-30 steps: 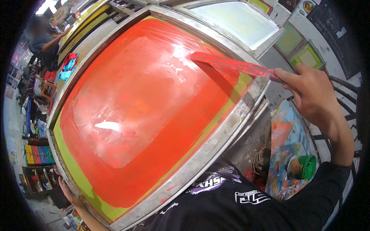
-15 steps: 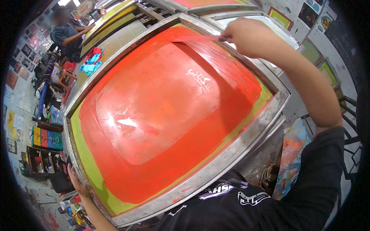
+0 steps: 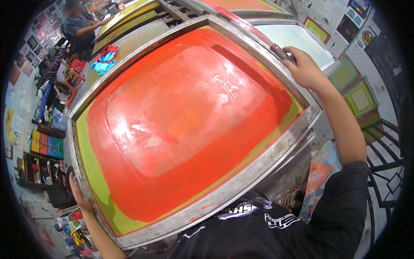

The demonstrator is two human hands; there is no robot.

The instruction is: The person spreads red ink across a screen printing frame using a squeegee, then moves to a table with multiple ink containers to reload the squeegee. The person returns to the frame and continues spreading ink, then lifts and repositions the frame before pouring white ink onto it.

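A large screen-printing frame [image 3: 254,170] with a metal border fills the middle, tilted to the view. Red ink [image 3: 172,190] covers most of its mesh, with yellow-green margins [image 3: 88,151] at the sides. A paler rounded panel with small white lettering shows inside the ink. My right hand [image 3: 302,69] is closed round the near end of a long squeegee [image 3: 248,28], smeared red, which lies along the frame's far right border. Against the outer left side of the frame rests my left hand [image 3: 81,196], its fingers stretched out and touching the edge.
More screen frames [image 3: 289,41] lie beyond on the right. A person [image 3: 79,28] works at a yellow frame at the far left. Red and blue cloth [image 3: 105,60] lies on the table. A black metal chair [image 3: 384,151] stands at right; shelves with clutter [image 3: 45,170] line the left.
My right hand has drawn the squeegee off the inked mesh to the frame's right border, moving right and nearer. My left hand stays at the frame's left side.
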